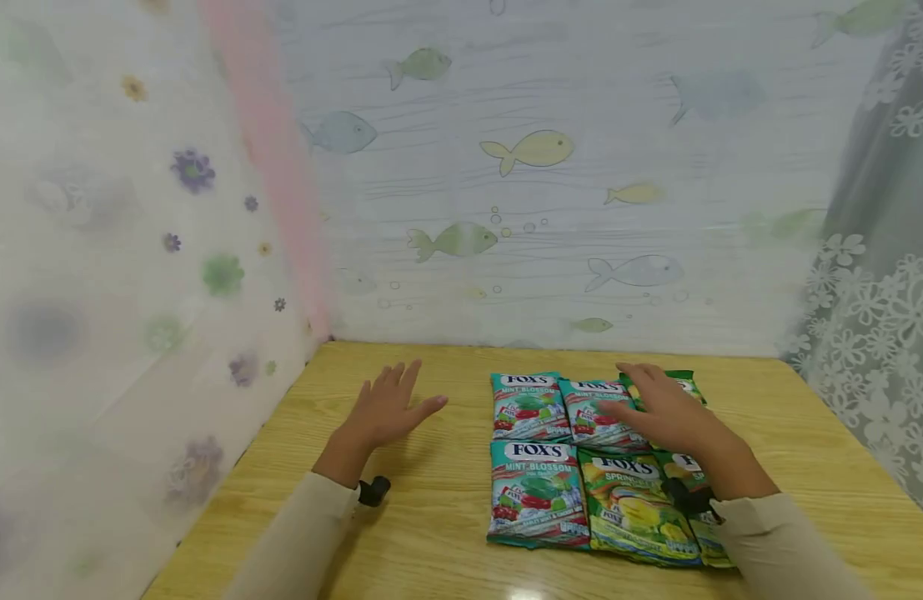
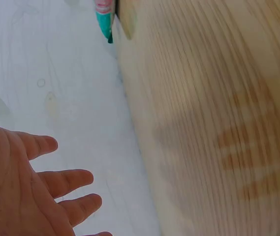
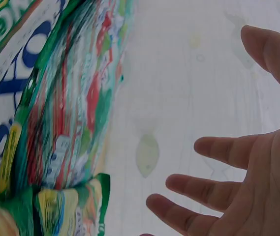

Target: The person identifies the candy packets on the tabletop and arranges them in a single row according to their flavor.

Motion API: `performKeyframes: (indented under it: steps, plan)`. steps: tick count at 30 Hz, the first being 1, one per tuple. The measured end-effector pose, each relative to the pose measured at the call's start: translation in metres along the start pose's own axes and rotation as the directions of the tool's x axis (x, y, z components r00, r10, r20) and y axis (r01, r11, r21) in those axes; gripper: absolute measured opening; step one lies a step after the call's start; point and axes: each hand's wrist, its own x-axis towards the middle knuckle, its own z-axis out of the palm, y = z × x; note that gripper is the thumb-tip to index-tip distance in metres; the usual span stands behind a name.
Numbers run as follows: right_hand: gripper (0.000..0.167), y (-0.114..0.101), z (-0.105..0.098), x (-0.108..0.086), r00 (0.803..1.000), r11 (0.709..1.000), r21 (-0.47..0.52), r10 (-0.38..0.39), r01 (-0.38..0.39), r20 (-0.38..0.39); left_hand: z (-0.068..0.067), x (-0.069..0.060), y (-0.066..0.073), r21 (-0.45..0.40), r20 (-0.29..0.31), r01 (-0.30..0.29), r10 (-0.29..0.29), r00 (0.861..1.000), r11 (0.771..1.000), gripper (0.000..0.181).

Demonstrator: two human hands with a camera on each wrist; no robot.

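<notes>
My left hand hovers over the bare wood left of the candy bags, fingers spread and straight, holding nothing. Above the bags at the right is my right hand, also with straight, parted fingers and nothing in it. Teal Mint Blossom bags lie at the back left, back middle and front left. A green-yellow Spring bag lies front middle. The right hand and wrist partly cover a green bag at the back right and another yellow-green bag at the front right.
The bags lie in two rows on a light wooden table. Behind it hangs a white sheet with fish prints, and a flowered sheet stands along the left edge. A grey lace-flower curtain is at the right.
</notes>
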Motion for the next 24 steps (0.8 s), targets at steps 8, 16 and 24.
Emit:
performKeyframes:
  steps: [8, 16, 24]
  plan:
    - [0.093, -0.011, 0.009, 0.011, 1.0, 0.999, 0.036, 0.024, -0.024, 0.003, 0.012, 0.01, 0.018, -0.071, -0.019, -0.026, 0.025, 1.0, 0.997, 0.103]
    - [0.086, -0.012, 0.022, 0.022, 1.0, 0.998, 0.069, 0.0, 0.001, -0.004, 0.023, 0.017, 0.038, -0.174, -0.005, -0.034, 0.034, 0.999, 0.984, 0.104]
    - [0.081, -0.024, 0.032, 0.028, 1.0, 0.99, 0.139, -0.003, 0.002, 0.007, 0.036, 0.023, 0.059, -0.337, 0.015, -0.032, 0.04, 0.999, 0.941, 0.104]
